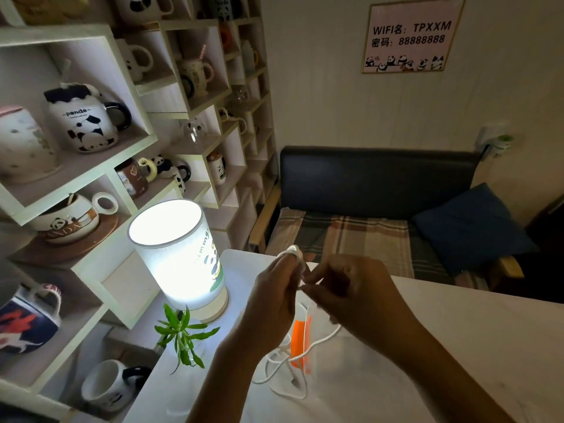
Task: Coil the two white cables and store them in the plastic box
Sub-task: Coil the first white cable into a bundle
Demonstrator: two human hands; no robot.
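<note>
Right half of the white tabletop (457, 346) is bare, free room for a hand. Left edge crowded: glowing cylindrical panda lamp (180, 254) w/ small green leafy plant (183, 334) just in front. Loose white cable loops (290, 370) & an orange-trimmed clear plastic box (300, 340) lie mid-table under both hands.

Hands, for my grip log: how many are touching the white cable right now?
2. The left hand holds the white cable looped over its fingertips; the right hand pinches it just beside.
</note>
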